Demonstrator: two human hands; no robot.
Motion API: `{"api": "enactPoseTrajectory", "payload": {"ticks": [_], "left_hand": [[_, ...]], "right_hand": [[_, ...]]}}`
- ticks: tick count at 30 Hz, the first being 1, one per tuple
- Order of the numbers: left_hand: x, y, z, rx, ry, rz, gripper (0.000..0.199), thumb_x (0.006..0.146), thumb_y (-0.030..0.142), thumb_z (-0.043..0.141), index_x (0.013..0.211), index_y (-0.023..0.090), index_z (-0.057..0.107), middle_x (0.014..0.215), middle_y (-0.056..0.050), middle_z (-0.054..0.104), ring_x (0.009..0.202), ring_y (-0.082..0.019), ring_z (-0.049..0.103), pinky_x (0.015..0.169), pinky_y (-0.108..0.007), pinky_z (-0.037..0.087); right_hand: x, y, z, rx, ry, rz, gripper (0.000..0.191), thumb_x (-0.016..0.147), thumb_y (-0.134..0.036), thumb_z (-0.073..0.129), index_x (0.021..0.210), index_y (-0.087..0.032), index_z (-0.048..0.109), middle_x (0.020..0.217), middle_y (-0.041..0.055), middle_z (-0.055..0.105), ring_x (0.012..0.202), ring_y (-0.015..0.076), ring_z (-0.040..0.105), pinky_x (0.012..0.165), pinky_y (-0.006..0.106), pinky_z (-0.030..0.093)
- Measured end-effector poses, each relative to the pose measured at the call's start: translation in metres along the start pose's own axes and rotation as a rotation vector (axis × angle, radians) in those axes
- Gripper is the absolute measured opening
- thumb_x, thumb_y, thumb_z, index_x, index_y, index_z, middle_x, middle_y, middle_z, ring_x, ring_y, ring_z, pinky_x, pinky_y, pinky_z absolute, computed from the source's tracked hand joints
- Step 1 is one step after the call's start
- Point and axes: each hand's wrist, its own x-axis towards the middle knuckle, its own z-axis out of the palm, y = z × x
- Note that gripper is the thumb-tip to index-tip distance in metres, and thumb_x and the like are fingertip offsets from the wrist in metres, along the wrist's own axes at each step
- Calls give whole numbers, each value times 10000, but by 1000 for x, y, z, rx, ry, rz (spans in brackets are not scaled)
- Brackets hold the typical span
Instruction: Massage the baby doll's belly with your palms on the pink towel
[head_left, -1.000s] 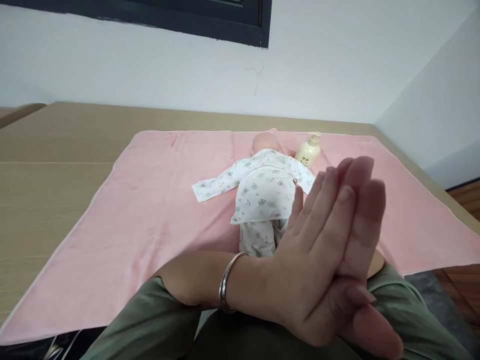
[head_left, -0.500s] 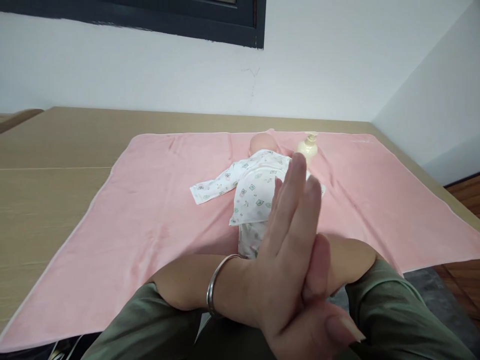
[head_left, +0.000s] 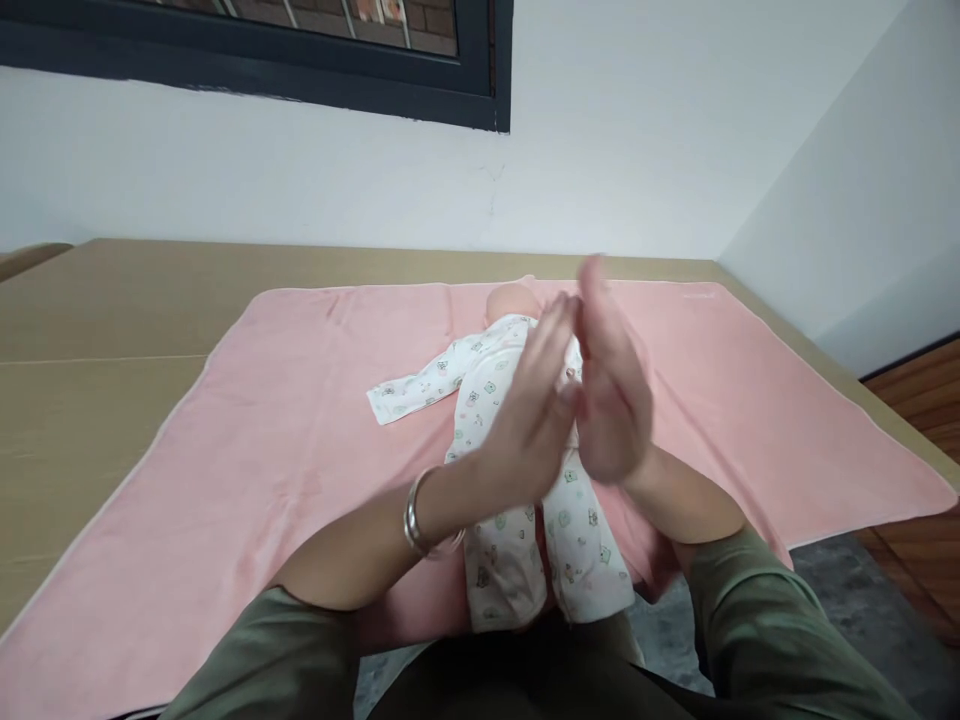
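My left hand (head_left: pixel 529 425), with a silver bangle (head_left: pixel 421 515) on its wrist, is raised with its fingers stretched out. My right hand (head_left: pixel 613 400) faces it, palm to palm, also with straight fingers. Their fingertips meet or nearly meet, and nothing shows between them. Beyond and below the hands, a baby doll (head_left: pixel 487 395) in white printed clothes lies on a pink blanket (head_left: pixel 315 420). Its bald head (head_left: pixel 511 300) points away from me and its legs towards me. The hands hide part of its chest and one arm.
The blanket covers part of a light wooden table (head_left: pixel 97 400). A white wall (head_left: pixel 300 185) with a dark-framed window (head_left: pixel 480 85) stands behind it. Brown wood panelling (head_left: pixel 919 420) is at the right, above a grey floor (head_left: pixel 847 590).
My hands have moved away from me, over the doll, and turned more upright. The doll's legs now show. The cream pump bottle seen by its head before is now hidden behind my right hand.
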Motion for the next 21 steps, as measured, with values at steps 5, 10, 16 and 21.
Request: {"api": "enactPoseTrajectory", "payload": {"ticks": [5,10,16,21], "left_hand": [[32,-101,-12,227,312,-234,447,976,316,311,1280,92,551,1428,-182,525,1383,-264,453,1202,-449,338],[28,-166,-28,546,200,-228,398,940,266,310,1150,158,630,1211,-140,676,1168,-269,599,1092,-492,435],[13,-174,-25,627,189,-262,443,911,232,337,1275,123,566,1354,-150,599,1298,-266,520,1168,-481,353],[14,-177,-24,728,188,-294,423,883,214,372,1230,106,589,1322,-174,605,1282,-306,512,1157,-518,349]], "right_hand": [[23,64,48,-48,-154,251,563,964,-208,234,1512,-94,298,1567,108,357,1464,166,323,1208,373,340],[25,104,74,-316,-554,255,512,956,-180,324,1442,-87,454,1539,136,393,1469,280,307,1229,536,222],[15,109,80,-475,-424,308,540,957,-232,395,1453,-22,426,1541,190,370,1465,318,302,1221,473,265],[1,94,83,-591,-351,307,516,993,-275,349,1379,33,500,1410,260,514,1360,342,462,1171,468,341]]}}
